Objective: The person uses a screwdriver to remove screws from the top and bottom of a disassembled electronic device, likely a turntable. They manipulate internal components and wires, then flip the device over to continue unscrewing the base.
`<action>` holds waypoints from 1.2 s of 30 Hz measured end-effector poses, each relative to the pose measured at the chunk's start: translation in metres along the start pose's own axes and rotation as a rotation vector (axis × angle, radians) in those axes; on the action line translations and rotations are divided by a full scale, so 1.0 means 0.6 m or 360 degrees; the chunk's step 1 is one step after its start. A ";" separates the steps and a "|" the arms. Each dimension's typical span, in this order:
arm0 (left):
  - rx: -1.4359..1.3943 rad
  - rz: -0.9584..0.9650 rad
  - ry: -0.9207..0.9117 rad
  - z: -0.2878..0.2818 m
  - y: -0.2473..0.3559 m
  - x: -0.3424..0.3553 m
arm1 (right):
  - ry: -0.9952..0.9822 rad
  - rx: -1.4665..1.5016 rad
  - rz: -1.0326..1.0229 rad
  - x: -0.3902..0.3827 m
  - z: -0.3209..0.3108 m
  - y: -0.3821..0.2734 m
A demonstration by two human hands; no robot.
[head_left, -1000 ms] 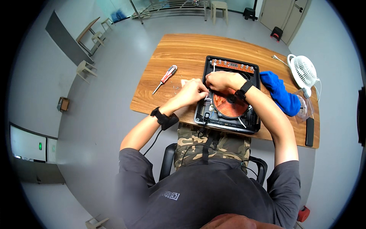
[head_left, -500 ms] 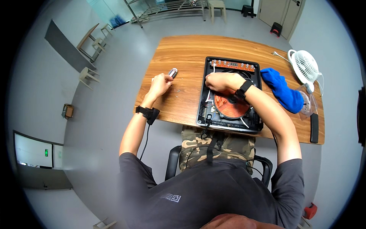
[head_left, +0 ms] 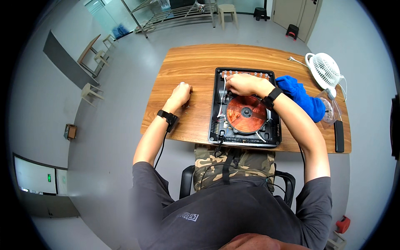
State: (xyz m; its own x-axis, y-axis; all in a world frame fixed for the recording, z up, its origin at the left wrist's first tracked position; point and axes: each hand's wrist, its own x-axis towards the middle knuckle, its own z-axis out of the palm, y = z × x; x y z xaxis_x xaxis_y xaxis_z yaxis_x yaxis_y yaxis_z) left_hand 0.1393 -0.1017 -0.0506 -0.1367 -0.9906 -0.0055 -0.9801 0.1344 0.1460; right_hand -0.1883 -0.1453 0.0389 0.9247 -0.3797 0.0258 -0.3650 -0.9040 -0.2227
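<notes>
- Two hands are at work over a wooden table (head_left: 200, 62), and they sit well apart from each other.
- The opened cooker (head_left: 246, 108), a black flat case with its top plate off, lies on the table in front of the person, near the front edge and right of the middle. The round copper coil (head_left: 246, 111) inside is bare, which points to the opening-up being already done.
- The right hand (head_left: 241, 83) rests inside the case at its far end, just beyond the coil and beside the strip of small parts (head_left: 246, 75) along the far wall. Its fingers are curled down onto the inner parts and the white wires (head_left: 225, 89) at the left of the coil; whether they pinch anything cannot be told from this far off.
- The left hand (head_left: 180, 95) lies on the bare wood to the left of the case, fingers closed into a loose fist. A small pale tip shows at its far end, perhaps the end of a tool, but the view is too small to be sure.
- Judging by this, the work is in its middle part: the case is open and the inside is being handled, while the coil is still seated in its place.
- A blue cloth (head_left: 302, 96) lies just right of the case; a white fan (head_left: 324, 70) and a black remote (head_left: 339, 136) sit further right.
</notes>
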 end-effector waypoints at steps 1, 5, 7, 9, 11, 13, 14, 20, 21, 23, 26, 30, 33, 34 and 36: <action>0.0017 -0.0007 -0.0008 0.004 -0.005 0.002 | 0.0010 -0.0031 -0.0002 -0.001 0.000 0.006; 0.0097 0.0040 0.0039 0.015 -0.004 0.011 | 0.0048 -0.0023 -0.0033 0.005 0.007 0.029; 0.0194 0.0123 0.0075 0.016 0.001 0.009 | 0.0024 -0.0065 -0.0062 0.011 0.003 0.021; 0.0295 0.0181 0.0119 0.018 0.005 0.008 | 0.0022 -0.0072 -0.0059 0.014 0.001 0.012; 0.0399 0.0209 0.0173 0.019 0.007 0.005 | 0.0005 -0.0054 -0.0047 0.017 0.001 0.005; 0.0410 0.0251 0.0222 0.019 0.004 0.003 | -0.0045 -0.0052 -0.0008 0.019 -0.007 -0.009; 0.0416 0.0268 0.0246 0.018 -0.001 0.000 | -0.0051 -0.0073 -0.0030 0.025 -0.005 -0.010; -0.0085 -0.0267 0.0266 -0.062 -0.012 -0.033 | -0.0053 -0.0042 -0.0066 0.065 -0.012 -0.017; -0.0075 -0.0327 0.0291 -0.078 -0.022 -0.047 | -0.0054 -0.0053 -0.0066 0.083 -0.011 -0.022; -0.0057 -0.0452 0.0343 -0.101 -0.049 -0.076 | -0.0057 -0.0076 -0.0069 0.128 -0.006 -0.038; -0.0063 -0.0546 0.0321 -0.097 -0.115 -0.117 | -0.0142 -0.0203 -0.0060 0.219 0.024 -0.067; -0.0181 -0.0557 0.0343 -0.103 -0.138 -0.195 | -0.0121 -0.0256 -0.0018 0.316 0.066 -0.091; -0.0284 -0.0536 0.0308 -0.096 -0.160 -0.240 | -0.0086 -0.0252 -0.0066 0.354 0.091 -0.097; -0.0293 -0.0501 0.0310 -0.092 -0.168 -0.254 | -0.0085 -0.0255 -0.0081 0.362 0.095 -0.103; -0.0336 -0.0473 0.0307 -0.094 -0.171 -0.271 | -0.0240 -0.0370 -0.0024 0.377 0.099 -0.106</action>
State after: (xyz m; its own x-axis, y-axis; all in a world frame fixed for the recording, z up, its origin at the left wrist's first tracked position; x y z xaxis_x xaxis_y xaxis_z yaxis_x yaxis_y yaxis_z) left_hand 0.2700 0.0443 -0.0091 0.1969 -0.9748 0.1046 -0.9191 -0.1464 0.3658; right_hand 0.0505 -0.1619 0.0008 0.9296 -0.3481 -0.1216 -0.3499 -0.9368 0.0064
